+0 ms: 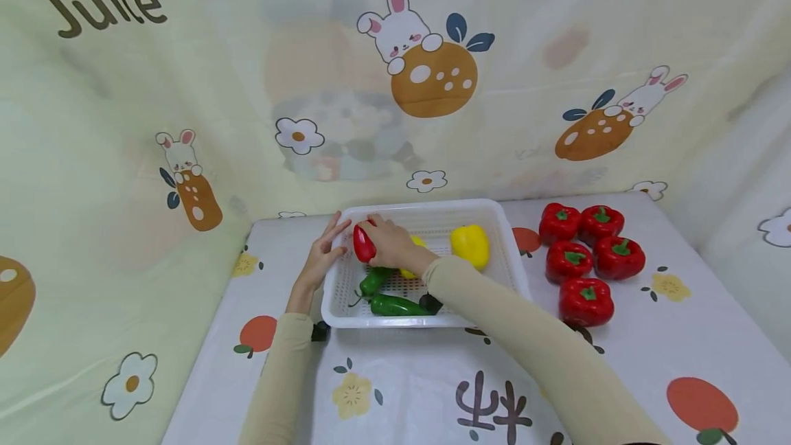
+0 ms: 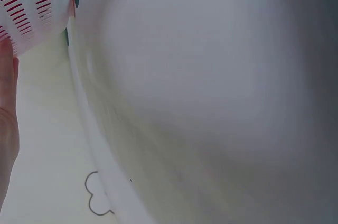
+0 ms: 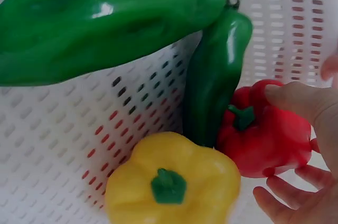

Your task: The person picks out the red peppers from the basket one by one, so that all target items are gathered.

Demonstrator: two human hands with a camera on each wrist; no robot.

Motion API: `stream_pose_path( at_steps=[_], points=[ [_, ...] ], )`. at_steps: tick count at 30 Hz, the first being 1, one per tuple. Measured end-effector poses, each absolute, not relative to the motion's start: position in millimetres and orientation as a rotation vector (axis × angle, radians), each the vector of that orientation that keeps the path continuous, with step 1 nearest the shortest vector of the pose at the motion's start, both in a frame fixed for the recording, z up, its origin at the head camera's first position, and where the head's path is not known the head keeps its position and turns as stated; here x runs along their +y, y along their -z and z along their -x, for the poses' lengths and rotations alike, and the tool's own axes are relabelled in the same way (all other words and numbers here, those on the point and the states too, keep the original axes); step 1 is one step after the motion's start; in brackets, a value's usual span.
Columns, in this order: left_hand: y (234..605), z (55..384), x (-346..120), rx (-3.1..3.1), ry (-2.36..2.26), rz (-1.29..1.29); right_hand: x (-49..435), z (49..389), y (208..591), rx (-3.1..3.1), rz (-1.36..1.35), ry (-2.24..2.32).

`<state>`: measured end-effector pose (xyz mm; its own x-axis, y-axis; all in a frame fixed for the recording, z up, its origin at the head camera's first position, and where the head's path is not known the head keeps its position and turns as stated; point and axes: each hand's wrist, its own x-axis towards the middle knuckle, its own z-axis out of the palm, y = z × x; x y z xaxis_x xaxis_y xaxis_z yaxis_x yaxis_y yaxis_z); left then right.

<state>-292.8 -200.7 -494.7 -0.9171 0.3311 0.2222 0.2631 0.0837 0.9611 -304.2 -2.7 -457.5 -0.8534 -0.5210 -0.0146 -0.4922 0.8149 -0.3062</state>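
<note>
A red bell pepper (image 1: 364,244) is in the left end of a white perforated plastic basket (image 1: 426,323). My right hand (image 1: 391,242) grips it, thumb on top and fingers on the far side, as the right wrist view shows. Against that pepper lies a green chili pepper (image 3: 216,76), with a yellow bell pepper (image 3: 171,182) beside both. A larger green chili pepper (image 1: 395,305) lies along the basket's near side. My left hand (image 1: 318,259) touches the basket's left rim with its fingers extended; in the left wrist view part of it rests against the outer wall.
Another yellow bell pepper (image 1: 469,246) sits in the basket's right half. Several red bell peppers (image 1: 569,261) stand in a group on the patterned tablecloth (image 1: 210,376), right of the basket. A printed cloth wall (image 1: 525,143) rises behind the table.
</note>
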Motion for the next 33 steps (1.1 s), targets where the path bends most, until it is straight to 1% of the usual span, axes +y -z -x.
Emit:
stream_pose_path(
  at_steps=[14,23,26,29,33],
  points=[
    [492,293,-193,2.279,-1.978,-0.625,7,306,471,2.906,0.778,0.332],
    [490,295,-192,2.269,-1.976,-0.607,19,310,472,2.807,0.634,0.800],
    [503,300,-196,2.292,-1.983,-0.616,23,307,466,2.765,0.609,0.863],
    [504,299,-198,2.289,-1.993,-0.615,29,304,460,2.727,0.597,0.894],
    [493,292,-199,2.291,-1.976,-0.600,36,301,454,2.684,0.578,0.920]
  ],
)
